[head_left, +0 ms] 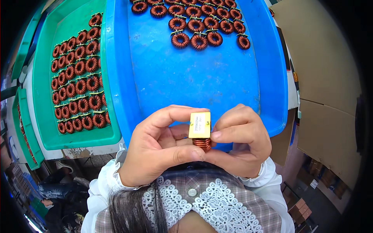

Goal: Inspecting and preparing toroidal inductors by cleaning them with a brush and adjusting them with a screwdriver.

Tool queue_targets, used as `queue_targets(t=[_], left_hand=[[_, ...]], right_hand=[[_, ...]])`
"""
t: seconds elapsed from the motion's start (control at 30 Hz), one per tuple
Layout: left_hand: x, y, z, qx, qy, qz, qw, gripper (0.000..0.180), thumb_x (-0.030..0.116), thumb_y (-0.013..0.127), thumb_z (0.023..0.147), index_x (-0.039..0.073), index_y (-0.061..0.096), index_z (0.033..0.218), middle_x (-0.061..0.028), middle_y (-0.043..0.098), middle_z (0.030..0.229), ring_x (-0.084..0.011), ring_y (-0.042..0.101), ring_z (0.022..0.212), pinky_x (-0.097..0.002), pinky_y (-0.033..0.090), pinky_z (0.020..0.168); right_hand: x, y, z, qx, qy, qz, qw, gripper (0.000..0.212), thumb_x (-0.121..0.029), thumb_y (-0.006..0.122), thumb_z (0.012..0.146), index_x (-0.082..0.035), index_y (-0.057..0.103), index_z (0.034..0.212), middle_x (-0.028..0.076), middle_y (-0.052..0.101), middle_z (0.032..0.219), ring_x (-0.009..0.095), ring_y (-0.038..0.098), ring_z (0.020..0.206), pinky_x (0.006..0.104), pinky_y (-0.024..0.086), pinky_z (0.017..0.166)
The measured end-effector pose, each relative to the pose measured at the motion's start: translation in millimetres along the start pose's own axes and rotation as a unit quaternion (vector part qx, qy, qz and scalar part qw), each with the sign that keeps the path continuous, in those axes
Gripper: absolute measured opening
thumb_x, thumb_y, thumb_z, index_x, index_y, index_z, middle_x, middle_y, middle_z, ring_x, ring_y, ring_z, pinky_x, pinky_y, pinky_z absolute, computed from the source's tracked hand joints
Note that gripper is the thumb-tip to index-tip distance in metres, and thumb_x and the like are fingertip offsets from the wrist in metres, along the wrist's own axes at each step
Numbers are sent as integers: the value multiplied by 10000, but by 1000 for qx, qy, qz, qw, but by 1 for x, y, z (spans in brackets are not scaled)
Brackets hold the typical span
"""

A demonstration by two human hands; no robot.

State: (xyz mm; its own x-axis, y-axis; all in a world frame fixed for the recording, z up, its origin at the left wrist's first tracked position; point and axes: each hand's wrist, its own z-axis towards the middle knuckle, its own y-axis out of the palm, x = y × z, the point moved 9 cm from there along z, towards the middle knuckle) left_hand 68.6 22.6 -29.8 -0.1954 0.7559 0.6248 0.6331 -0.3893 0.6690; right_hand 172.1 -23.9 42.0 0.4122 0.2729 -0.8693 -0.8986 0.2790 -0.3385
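Note:
Between my two hands, over the near edge of the blue tray, is a toroidal coil (202, 144) wound with copper wire. A pale yellow base plate (200, 133) with a white printed label faces up on it. My left hand (155, 145) grips the coil and plate, its thumb on the winding and a finger along the plate's far edge. From the other side my right hand (244, 141) holds the same coil, thumb against the winding and fingertip at the plate's right edge. The plate hides most of the coil.
The blue tray (194, 77) has rows of similar coils (199, 42) at its far end. To the left, a green tray (77, 141) holds several rows of coils (93, 83). Brown cardboard (330, 128) stands at the right. Another person (64, 194) shows at lower left.

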Motion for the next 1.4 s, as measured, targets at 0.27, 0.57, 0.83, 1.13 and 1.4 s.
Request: queue_targets(t=[0.27,0.57,0.83,1.13,1.4], left_hand=[[14,0,-4,-58,137,0,989,328,-62,647,757,12,453,1012,-116,565,1010,-186,584,942,-311,509,780],[5,0,-2,-31,50,0,998,135,127,543,890,2,493,883,-115,588,871,-164,601,719,-271,514,590],[3,3,-5,-14,27,-17,999,178,157,462,933,-19,488,915,-136,599,860,-194,608,685,-297,515,613],[4,-3,-5,-1,32,0,1000,175,157,481,924,-17,484,901,-135,597,836,-200,611,666,-298,516,621],[7,-1,-3,-21,40,-1,999,139,64,585,854,-9,472,890,-124,601,860,-180,622,717,-287,518,653]], right_hand=[[7,7,-5,3,65,62,996,487,-20,761,634,35,562,1075,133,622,916,210,622,757,283,486,648],[21,11,-8,-67,156,192,967,473,11,689,709,72,513,1144,138,614,921,173,618,819,288,489,734],[34,13,-17,-25,265,363,893,440,-3,617,793,102,445,1185,173,601,1018,203,609,911,317,486,811],[43,16,-19,-39,308,387,869,404,-86,604,822,91,466,1158,176,624,964,192,628,837,265,520,665],[43,19,-19,-11,313,402,861,406,-19,654,759,82,506,1123,150,633,944,153,626,786,241,510,664]])
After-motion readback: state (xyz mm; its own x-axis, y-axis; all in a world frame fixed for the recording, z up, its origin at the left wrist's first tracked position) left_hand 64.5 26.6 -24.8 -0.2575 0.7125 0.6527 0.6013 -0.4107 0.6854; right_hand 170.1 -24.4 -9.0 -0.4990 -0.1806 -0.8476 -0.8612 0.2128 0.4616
